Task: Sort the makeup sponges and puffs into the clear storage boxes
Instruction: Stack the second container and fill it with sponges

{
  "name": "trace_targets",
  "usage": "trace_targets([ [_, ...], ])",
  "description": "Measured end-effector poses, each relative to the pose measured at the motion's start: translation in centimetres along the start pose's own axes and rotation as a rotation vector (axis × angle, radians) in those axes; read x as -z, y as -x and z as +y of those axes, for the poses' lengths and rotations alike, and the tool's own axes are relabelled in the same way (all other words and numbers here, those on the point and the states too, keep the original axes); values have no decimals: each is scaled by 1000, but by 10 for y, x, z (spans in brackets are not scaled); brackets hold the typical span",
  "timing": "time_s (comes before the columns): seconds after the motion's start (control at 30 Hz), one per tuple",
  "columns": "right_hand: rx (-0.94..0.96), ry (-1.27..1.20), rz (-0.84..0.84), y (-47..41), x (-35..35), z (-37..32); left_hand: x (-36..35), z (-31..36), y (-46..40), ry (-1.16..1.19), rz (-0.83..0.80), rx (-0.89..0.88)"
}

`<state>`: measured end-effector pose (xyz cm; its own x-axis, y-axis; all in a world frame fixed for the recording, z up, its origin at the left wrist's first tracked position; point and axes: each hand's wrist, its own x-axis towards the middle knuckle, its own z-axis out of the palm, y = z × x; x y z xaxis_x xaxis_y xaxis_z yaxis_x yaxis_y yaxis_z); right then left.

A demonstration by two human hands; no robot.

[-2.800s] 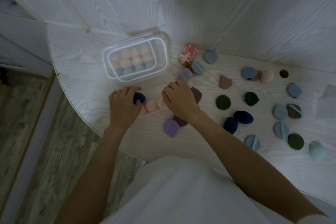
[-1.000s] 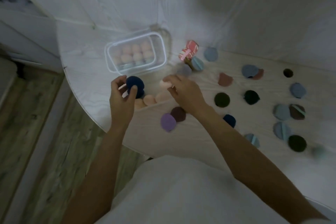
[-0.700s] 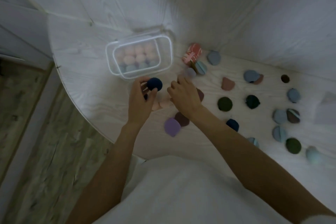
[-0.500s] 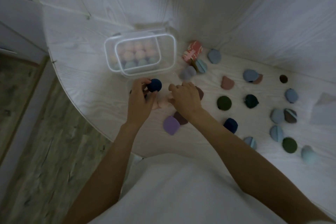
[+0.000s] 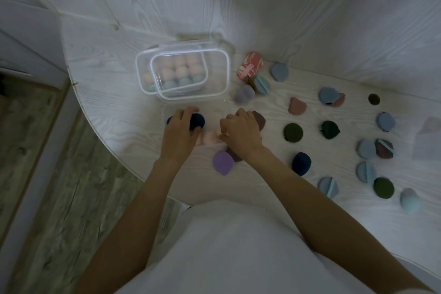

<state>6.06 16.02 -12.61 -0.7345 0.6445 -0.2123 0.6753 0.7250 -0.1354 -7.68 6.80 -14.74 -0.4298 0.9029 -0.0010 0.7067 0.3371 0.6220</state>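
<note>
Your left hand (image 5: 180,132) lies palm down with its fingers curled round something dark. Your right hand (image 5: 239,132) sits just beside it, knuckles up, fingers bent and their tips hidden. Both bare forearms reach forward and converge.

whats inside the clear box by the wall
The clear box holds rows of peach sponges and teal ones. Anything beneath them is hidden.
</note>
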Motion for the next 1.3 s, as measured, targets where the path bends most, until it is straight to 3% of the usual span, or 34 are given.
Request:
trace_targets([
  [0.27,-6,17,62,3,2,-2,-2,8,0,-58,-77,5],
  [0.67,61,-80,148,6,-2,5,1,12,0,-39,-29,-42],
  [0.83,5,-257,319,26,15,11,13,25,7,-4,146,-160],
  [0.9,-46,-332,336,51,24,23,13,45,10,57,158,-304],
  [1.07,-394,-357,206,143,10,79,-27,121,17,80,-70,-593],
  [1.3,-806,-404,214,250,-25,156,-126,173,24,-259,-653,-430],
])
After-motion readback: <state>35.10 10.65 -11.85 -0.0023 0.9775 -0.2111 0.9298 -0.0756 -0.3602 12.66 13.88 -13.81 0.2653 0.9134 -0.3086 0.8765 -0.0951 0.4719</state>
